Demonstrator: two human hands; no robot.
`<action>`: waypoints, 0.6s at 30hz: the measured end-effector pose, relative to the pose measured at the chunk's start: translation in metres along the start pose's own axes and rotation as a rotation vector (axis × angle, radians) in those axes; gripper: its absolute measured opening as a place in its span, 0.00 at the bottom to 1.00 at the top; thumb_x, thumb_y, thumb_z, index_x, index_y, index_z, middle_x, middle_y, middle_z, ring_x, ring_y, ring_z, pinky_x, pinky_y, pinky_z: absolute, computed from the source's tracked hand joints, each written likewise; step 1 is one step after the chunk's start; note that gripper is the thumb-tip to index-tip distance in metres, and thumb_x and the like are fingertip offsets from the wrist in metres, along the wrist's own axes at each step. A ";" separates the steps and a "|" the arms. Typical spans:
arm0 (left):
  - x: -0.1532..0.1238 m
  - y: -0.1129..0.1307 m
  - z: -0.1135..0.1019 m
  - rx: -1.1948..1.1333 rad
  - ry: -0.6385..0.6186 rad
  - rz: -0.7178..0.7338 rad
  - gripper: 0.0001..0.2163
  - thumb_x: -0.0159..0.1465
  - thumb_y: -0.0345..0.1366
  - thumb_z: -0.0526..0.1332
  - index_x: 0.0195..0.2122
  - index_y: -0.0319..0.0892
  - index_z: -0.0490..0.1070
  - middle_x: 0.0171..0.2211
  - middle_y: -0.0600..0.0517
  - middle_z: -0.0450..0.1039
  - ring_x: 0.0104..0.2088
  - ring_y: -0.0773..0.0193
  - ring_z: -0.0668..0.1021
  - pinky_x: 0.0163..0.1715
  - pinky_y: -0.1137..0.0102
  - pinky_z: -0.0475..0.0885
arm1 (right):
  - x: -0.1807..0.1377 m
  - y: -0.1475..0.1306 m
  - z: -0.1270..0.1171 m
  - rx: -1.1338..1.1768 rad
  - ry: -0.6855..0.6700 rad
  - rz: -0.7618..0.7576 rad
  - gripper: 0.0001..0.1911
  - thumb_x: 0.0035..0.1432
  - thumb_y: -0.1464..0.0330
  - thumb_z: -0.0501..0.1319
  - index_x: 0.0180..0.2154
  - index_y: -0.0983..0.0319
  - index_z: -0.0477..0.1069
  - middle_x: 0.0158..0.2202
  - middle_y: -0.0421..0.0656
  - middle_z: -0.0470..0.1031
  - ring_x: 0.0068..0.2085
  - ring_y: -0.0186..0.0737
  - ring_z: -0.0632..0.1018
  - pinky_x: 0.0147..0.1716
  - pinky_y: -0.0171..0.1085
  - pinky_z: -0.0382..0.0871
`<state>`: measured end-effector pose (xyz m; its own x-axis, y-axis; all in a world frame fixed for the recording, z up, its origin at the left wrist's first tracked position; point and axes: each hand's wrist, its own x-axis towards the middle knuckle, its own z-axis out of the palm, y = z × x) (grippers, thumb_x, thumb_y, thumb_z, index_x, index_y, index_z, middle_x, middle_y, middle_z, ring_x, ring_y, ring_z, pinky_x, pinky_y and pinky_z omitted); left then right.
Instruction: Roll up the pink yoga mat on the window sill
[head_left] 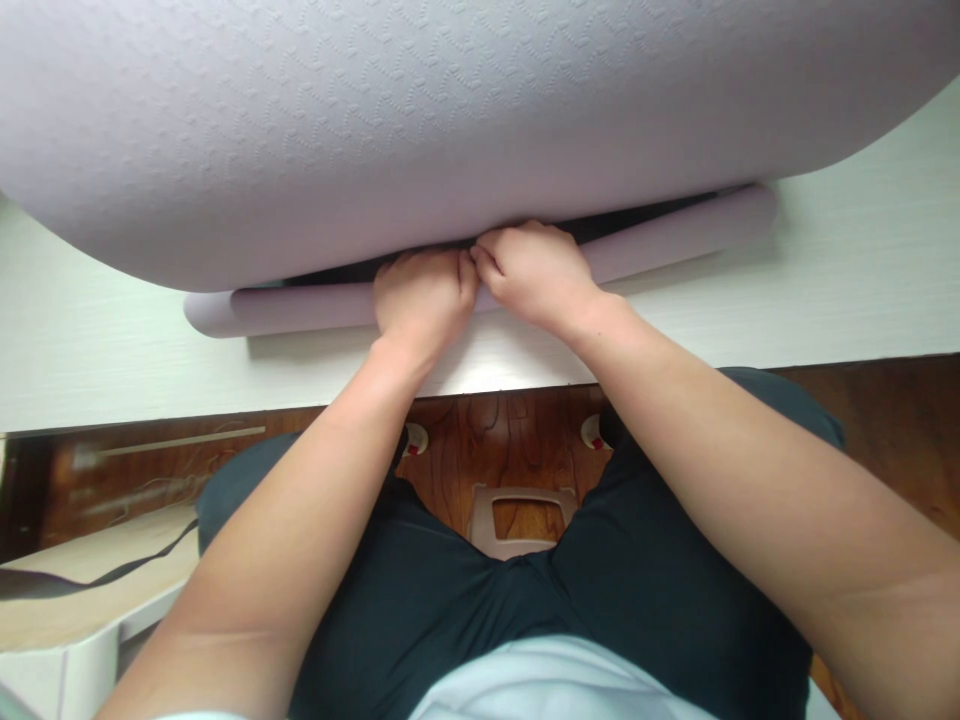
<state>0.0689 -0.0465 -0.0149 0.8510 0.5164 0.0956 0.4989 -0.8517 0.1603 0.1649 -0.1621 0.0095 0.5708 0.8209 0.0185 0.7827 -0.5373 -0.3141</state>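
A pale lavender mat (420,120) with an embossed pattern, like a yoga mat, bulges across the top of the head view in a wide curve. Along its near side runs a narrow rolled part (307,308) of the same colour, with a dark gap between the two. My left hand (426,290) is closed over the middle of this narrow roll. Right beside it, my right hand (534,270) grips the roll too, and the two hands touch at the thumbs. The fingertips of both are hidden in the gap.
The mat lies on a white table (112,370) whose front edge is just short of my knees. Below are a wooden floor (506,440) and a beige stool (517,548) between my legs. At lower left stands a light wooden board (97,585) with a dark strap.
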 end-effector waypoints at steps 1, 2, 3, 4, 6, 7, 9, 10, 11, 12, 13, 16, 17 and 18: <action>0.000 0.000 0.000 0.013 0.000 0.006 0.26 0.74 0.47 0.42 0.42 0.43 0.81 0.45 0.41 0.82 0.50 0.47 0.80 0.54 0.59 0.69 | 0.000 0.000 0.000 -0.002 -0.004 -0.001 0.24 0.72 0.61 0.47 0.46 0.61 0.81 0.47 0.51 0.82 0.47 0.52 0.79 0.47 0.44 0.67; 0.000 0.000 -0.001 0.025 -0.003 0.011 0.26 0.74 0.46 0.42 0.42 0.43 0.81 0.44 0.40 0.82 0.48 0.47 0.80 0.53 0.58 0.70 | 0.001 0.000 0.000 -0.004 -0.008 -0.001 0.24 0.72 0.61 0.47 0.46 0.61 0.81 0.47 0.51 0.82 0.47 0.53 0.79 0.47 0.44 0.67; 0.001 0.000 -0.002 0.034 -0.009 0.013 0.26 0.74 0.46 0.43 0.41 0.43 0.81 0.44 0.40 0.82 0.47 0.47 0.81 0.52 0.58 0.70 | 0.001 0.000 -0.001 -0.006 -0.013 0.000 0.24 0.72 0.61 0.47 0.47 0.61 0.81 0.47 0.51 0.82 0.48 0.53 0.79 0.48 0.44 0.67; 0.001 0.000 -0.003 0.041 -0.018 0.010 0.26 0.74 0.46 0.43 0.42 0.43 0.81 0.43 0.40 0.82 0.47 0.47 0.81 0.51 0.58 0.71 | 0.002 0.001 -0.001 -0.008 -0.016 0.004 0.24 0.72 0.60 0.48 0.47 0.61 0.81 0.47 0.52 0.82 0.48 0.53 0.79 0.48 0.44 0.67; 0.002 0.000 -0.006 0.040 -0.044 -0.005 0.26 0.74 0.47 0.43 0.43 0.43 0.81 0.44 0.40 0.82 0.49 0.46 0.80 0.51 0.59 0.71 | 0.002 0.000 -0.001 -0.007 -0.020 0.013 0.24 0.71 0.60 0.48 0.47 0.61 0.81 0.47 0.52 0.82 0.48 0.54 0.79 0.48 0.45 0.67; 0.002 0.000 -0.007 0.034 -0.057 -0.015 0.26 0.74 0.48 0.43 0.44 0.44 0.81 0.44 0.40 0.82 0.51 0.46 0.80 0.52 0.59 0.71 | 0.003 0.000 -0.001 -0.007 -0.020 0.018 0.24 0.71 0.61 0.48 0.47 0.61 0.81 0.47 0.53 0.82 0.48 0.54 0.79 0.48 0.45 0.67; 0.003 0.001 -0.009 0.018 -0.076 -0.022 0.26 0.74 0.48 0.43 0.46 0.44 0.81 0.44 0.40 0.82 0.52 0.46 0.80 0.52 0.60 0.71 | 0.003 0.000 -0.001 -0.003 -0.021 0.025 0.24 0.71 0.61 0.48 0.46 0.62 0.81 0.46 0.53 0.82 0.48 0.55 0.79 0.48 0.45 0.68; 0.003 0.002 -0.011 0.010 -0.085 -0.024 0.26 0.74 0.49 0.43 0.46 0.44 0.81 0.44 0.40 0.82 0.52 0.46 0.80 0.52 0.60 0.71 | 0.004 0.000 -0.001 0.000 -0.019 0.030 0.24 0.71 0.61 0.48 0.47 0.62 0.81 0.46 0.54 0.82 0.48 0.55 0.79 0.48 0.46 0.68; 0.003 0.002 -0.012 0.004 -0.094 -0.026 0.26 0.74 0.49 0.44 0.46 0.44 0.81 0.44 0.40 0.82 0.52 0.46 0.80 0.52 0.60 0.71 | 0.004 0.000 -0.001 0.003 -0.017 0.034 0.24 0.71 0.62 0.48 0.47 0.63 0.81 0.46 0.54 0.82 0.48 0.55 0.79 0.49 0.46 0.68; 0.004 0.002 -0.012 -0.001 -0.103 -0.029 0.26 0.74 0.49 0.44 0.46 0.44 0.81 0.44 0.40 0.82 0.53 0.46 0.80 0.52 0.60 0.71 | 0.004 0.000 0.000 0.006 -0.015 0.039 0.24 0.70 0.62 0.48 0.47 0.63 0.81 0.46 0.55 0.82 0.48 0.56 0.79 0.49 0.47 0.68; 0.004 0.003 -0.013 -0.005 -0.111 -0.032 0.26 0.74 0.49 0.44 0.47 0.44 0.81 0.44 0.40 0.82 0.53 0.46 0.80 0.52 0.60 0.71 | 0.005 0.000 0.000 0.011 -0.016 0.042 0.25 0.70 0.62 0.48 0.48 0.64 0.81 0.46 0.56 0.82 0.48 0.57 0.79 0.49 0.48 0.68; 0.004 0.004 -0.014 -0.002 -0.120 -0.043 0.26 0.74 0.49 0.44 0.47 0.44 0.81 0.44 0.40 0.82 0.52 0.45 0.80 0.52 0.59 0.72 | 0.005 0.000 0.000 0.019 -0.023 0.047 0.25 0.70 0.62 0.48 0.51 0.66 0.80 0.48 0.58 0.81 0.49 0.58 0.79 0.50 0.49 0.69; 0.004 0.005 -0.014 0.005 -0.120 -0.044 0.26 0.74 0.49 0.44 0.47 0.44 0.81 0.43 0.40 0.82 0.52 0.45 0.80 0.52 0.58 0.72 | 0.005 0.000 0.001 0.021 -0.024 0.049 0.25 0.70 0.62 0.48 0.51 0.66 0.80 0.48 0.58 0.81 0.49 0.58 0.79 0.51 0.50 0.69; 0.004 0.005 -0.015 0.013 -0.121 -0.045 0.26 0.74 0.49 0.44 0.47 0.43 0.81 0.43 0.40 0.82 0.51 0.44 0.80 0.51 0.57 0.72 | 0.005 0.000 0.001 0.023 -0.023 0.052 0.25 0.70 0.62 0.48 0.51 0.65 0.80 0.48 0.57 0.81 0.49 0.58 0.79 0.51 0.50 0.69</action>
<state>0.0720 -0.0477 0.0007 0.8407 0.5406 -0.0306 0.5386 -0.8292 0.1492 0.1676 -0.1580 0.0085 0.6043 0.7965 -0.0204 0.7461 -0.5747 -0.3361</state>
